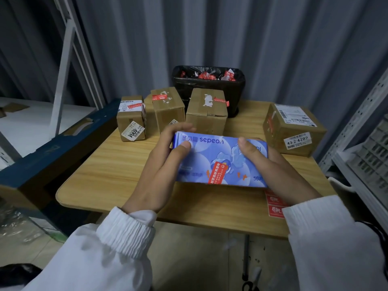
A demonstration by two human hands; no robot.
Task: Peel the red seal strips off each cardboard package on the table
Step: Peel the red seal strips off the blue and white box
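Gripping the left end of a long blue printed cardboard package (218, 162) with the left hand (159, 171), thumb pressing on the top face and fingers wrapping over the far edge. Holding the package just above the light wooden tabletop (105, 175), between the two hands. Clasping the right end with the right hand (270, 166), thumb lying on the top face, fingers hidden behind the box. Showing a red seal strip with white lettering (216, 172) running slantwise across the near face, between the two thumbs and unpeeled.

Standing beyond the left hand: a small brown cardboard box with white labels (131, 119), carrying a red strip on its top. Sitting just right of it, a second brown cardboard box (167, 109) and a third (206, 111), each bearing a red strip beside torn white patches. Resting behind those, a black-lined bin (210, 85) with red scraps inside. Lying beyond the right hand, a wider brown cardboard box with a numbered label (294, 129). Peeking out beneath the right wrist, flat red stickers (275, 204) on the table's near edge.
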